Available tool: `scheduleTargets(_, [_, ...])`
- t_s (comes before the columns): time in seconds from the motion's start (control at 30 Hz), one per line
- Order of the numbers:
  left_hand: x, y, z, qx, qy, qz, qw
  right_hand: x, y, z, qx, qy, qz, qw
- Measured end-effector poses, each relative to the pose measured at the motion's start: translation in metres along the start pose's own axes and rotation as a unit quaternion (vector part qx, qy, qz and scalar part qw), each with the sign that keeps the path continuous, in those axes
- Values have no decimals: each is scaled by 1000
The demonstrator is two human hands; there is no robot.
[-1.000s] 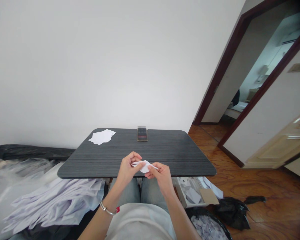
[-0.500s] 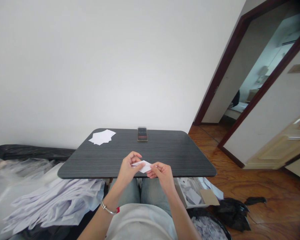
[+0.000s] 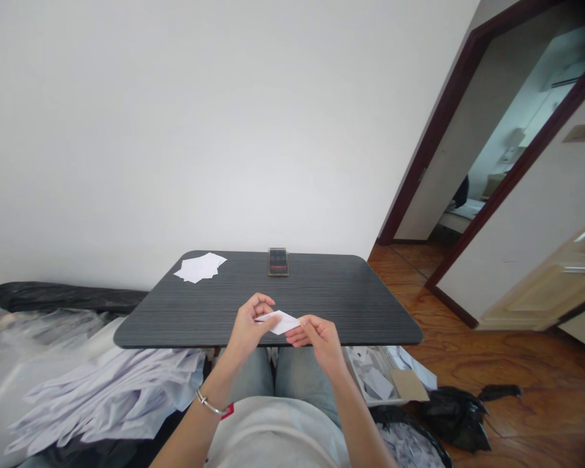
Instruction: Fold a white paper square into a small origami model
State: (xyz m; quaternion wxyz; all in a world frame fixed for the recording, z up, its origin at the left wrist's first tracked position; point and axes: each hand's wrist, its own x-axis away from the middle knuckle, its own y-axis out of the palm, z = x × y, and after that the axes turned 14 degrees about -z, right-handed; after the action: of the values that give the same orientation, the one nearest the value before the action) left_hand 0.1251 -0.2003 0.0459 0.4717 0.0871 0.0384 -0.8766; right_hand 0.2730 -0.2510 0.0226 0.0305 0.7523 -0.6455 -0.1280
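Folded white paper (image 3: pixel 279 322) is held in the air between both hands, just over the near edge of a dark wood-grain table (image 3: pixel 351 305). Long axis runs roughly level, narrowing to a point on the right. Left hand (image 3: pixel 247 329): paper's left end is grasped, pinched between thumb and curled fingers. Right hand (image 3: pixel 318 339): fingers are bunched at the paper's right end; clenched or only touching cannot be told. Thin silver bangle (image 3: pixel 205 403) is worn on the left wrist. Denim-covered thighs (image 3: pixel 302 383) are seen below the hands.

On the table, small stack of white paper sheets (image 3: pixel 199 268) lies at the far left corner; smartphone (image 3: pixel 277 262) stands at the far edge, both well apart from the hands. Large pile of white sheets (image 3: pixel 107 396) is heaped on plastic sheeting left of the table. Open box of paper scraps (image 3: pixel 373 382) sits right of the knees, near black plastic bag (image 3: pixel 455 419) on the wooden floor (image 3: pixel 531 377).
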Motion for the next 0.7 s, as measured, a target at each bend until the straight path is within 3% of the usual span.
scheduleTargets(0.17, [0,-4,-1,-1,3,8,1000,2,-2,-2,-27,-10,-25,999])
scheduleTargets(0.6, [1,6,-4,-20,11,-23,999,-2,9,5,23,-9,18,1000])
scheduleTargets(0.7, [1,5,-3,-16,14,-15,1000,0,10,4,27,-44,56,997])
